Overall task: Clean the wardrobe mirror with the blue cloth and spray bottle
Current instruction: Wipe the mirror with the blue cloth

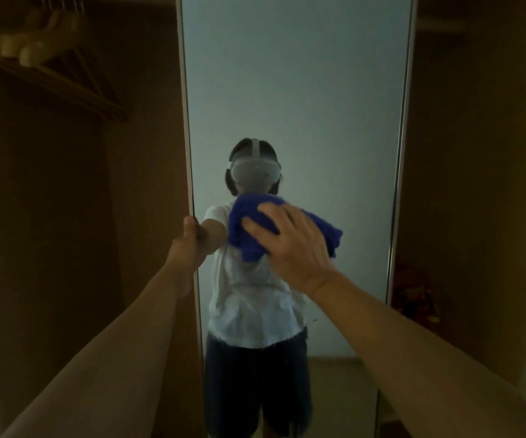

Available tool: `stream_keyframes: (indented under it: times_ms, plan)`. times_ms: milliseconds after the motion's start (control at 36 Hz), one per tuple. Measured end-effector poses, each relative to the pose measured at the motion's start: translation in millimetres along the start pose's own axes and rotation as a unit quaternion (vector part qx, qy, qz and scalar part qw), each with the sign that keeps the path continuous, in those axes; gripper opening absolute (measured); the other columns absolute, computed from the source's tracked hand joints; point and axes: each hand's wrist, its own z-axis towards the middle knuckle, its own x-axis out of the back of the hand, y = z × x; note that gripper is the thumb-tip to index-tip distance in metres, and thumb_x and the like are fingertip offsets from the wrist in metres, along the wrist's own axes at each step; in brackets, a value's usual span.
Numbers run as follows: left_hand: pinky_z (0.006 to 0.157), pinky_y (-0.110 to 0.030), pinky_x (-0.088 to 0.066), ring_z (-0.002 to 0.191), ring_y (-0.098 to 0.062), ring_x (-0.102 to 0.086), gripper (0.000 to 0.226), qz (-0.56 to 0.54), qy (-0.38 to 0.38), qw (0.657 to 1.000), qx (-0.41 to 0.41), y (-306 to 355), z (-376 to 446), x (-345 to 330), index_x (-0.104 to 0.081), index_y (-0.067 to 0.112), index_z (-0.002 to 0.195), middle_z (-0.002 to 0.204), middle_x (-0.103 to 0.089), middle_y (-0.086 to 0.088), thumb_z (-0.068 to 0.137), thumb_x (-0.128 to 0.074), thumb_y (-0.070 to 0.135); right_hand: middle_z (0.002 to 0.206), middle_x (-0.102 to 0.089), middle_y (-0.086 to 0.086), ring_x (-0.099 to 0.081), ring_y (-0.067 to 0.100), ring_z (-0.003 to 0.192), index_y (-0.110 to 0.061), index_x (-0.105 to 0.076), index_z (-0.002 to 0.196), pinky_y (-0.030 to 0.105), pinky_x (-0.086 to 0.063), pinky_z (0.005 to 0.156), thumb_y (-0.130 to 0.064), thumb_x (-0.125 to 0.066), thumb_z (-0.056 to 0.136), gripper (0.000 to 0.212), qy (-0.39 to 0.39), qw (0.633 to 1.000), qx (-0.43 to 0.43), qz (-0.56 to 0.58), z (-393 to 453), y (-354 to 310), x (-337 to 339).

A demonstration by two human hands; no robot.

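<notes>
Our right hand [290, 245] lays spread, straight fingers [255, 226] flat on the blue cloth [246, 235], pressing it against the wardrobe mirror [303, 90] at mid-height. Left of them, our left hand [190, 241] curls around the mirror door's edge [189, 172], steadying it. Wiping looks underway; glass above and below seems unwiped, and we see no spray bottle.

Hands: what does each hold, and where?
Left hand grips the mirror at its left edge. Right hand presses the cloth flat against the glass.

White tee [249, 298], dark shorts [255, 384], headset [255, 173]
</notes>
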Motion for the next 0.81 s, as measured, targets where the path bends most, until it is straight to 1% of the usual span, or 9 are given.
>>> stream_keyframes:
  times_ms: [111,194,278,361,417,528,611,722,806]
  plan:
    - [0.083,-0.035,-0.043,0.094,-0.021,-0.054,0.072,-0.009,0.005,1.0,0.007,-3,7,-6,-0.045,0.007,0.13,0.106,-0.053,-0.007,0.09,-0.026,0.064,0.114,-0.067,0.014,-0.065,0.036,0.091,-0.013,-0.07,0.112,0.043,-0.057,0.071,-0.006,-0.068,0.072,0.041,0.018,0.999,0.007,-0.033,1,7,-3]
    - [0.091,-0.041,-0.045,0.101,-0.028,-0.057,0.074,-0.007,0.015,1.0,-0.018,-6,7,-7,-0.049,0.004,0.126,0.116,-0.057,-0.013,0.09,-0.027,0.064,0.114,-0.067,0.011,-0.065,0.036,0.09,-0.013,-0.071,0.111,0.042,-0.057,0.073,-0.006,-0.058,0.073,0.041,0.008,0.999,0.012,-0.031,-15,3,-9]
    - [0.096,-0.046,-0.043,0.113,-0.036,-0.053,0.074,0.01,0.01,1.0,-0.028,-7,8,-6,-0.052,0.006,0.122,0.127,-0.054,-0.02,0.088,-0.027,0.066,0.115,-0.067,0.01,-0.065,0.035,0.09,-0.014,-0.071,0.111,0.041,-0.056,0.076,-0.006,-0.062,0.074,0.038,-0.023,0.999,0.035,-0.035,-33,3,-14]
    - [0.086,-0.039,-0.046,0.094,-0.026,-0.059,0.068,-0.029,0.026,0.999,0.005,-5,13,-7,-0.054,0.011,0.11,0.115,-0.059,-0.015,0.086,-0.028,0.069,0.116,-0.067,0.009,-0.065,0.033,0.087,-0.016,-0.071,0.11,0.041,-0.055,0.075,-0.005,-0.071,0.071,0.041,-0.045,0.997,0.063,-0.021,-53,4,-16]
    - [0.086,-0.04,-0.048,0.093,-0.026,-0.06,0.075,-0.027,0.03,0.999,0.02,-4,15,-6,-0.057,0.009,0.111,0.11,-0.061,-0.014,0.084,-0.028,0.071,0.114,-0.068,0.008,-0.065,0.032,0.084,-0.017,-0.072,0.108,0.04,-0.055,0.075,-0.005,-0.073,0.067,0.042,-0.051,0.995,0.084,-0.015,-66,6,-15]
    - [0.085,-0.04,-0.05,0.089,-0.025,-0.061,0.067,-0.026,0.036,0.999,0.02,-5,16,-4,-0.06,0.013,0.094,0.1,-0.063,-0.011,0.083,-0.029,0.073,0.112,-0.068,0.006,-0.065,0.031,0.085,-0.017,-0.072,0.107,0.041,-0.056,0.074,-0.005,-0.072,0.069,0.04,-0.06,0.992,0.11,-0.029,-73,18,-8]
    - [0.089,-0.042,-0.049,0.089,-0.026,-0.062,0.063,-0.031,0.031,0.999,0.005,-8,16,-5,-0.056,0.013,0.09,0.091,-0.062,-0.01,0.086,-0.029,0.069,0.114,-0.067,0.009,-0.064,0.033,0.086,-0.016,-0.07,0.111,0.042,-0.056,0.072,-0.002,-0.063,0.072,0.042,-0.037,0.996,0.066,-0.054,-65,34,1]
    - [0.082,-0.039,-0.049,0.081,-0.024,-0.06,0.06,-0.03,0.041,0.999,-0.008,-12,19,-7,-0.055,0.011,0.095,0.081,-0.06,-0.007,0.089,-0.028,0.065,0.117,-0.066,0.011,-0.063,0.036,0.089,-0.014,-0.068,0.115,0.04,-0.055,0.066,0.001,-0.072,0.065,0.052,-0.009,0.996,-0.009,-0.085,-46,54,15]
    - [0.078,-0.037,-0.046,0.078,-0.022,-0.057,0.055,-0.022,0.056,0.998,-0.015,-12,20,-9,-0.052,0.013,0.084,0.078,-0.056,-0.005,0.091,-0.027,0.062,0.122,-0.063,0.011,-0.062,0.039,0.095,-0.015,-0.065,0.12,0.043,-0.056,0.064,-0.005,-0.078,0.067,0.055,-0.014,0.993,-0.072,-0.095,-34,66,22]
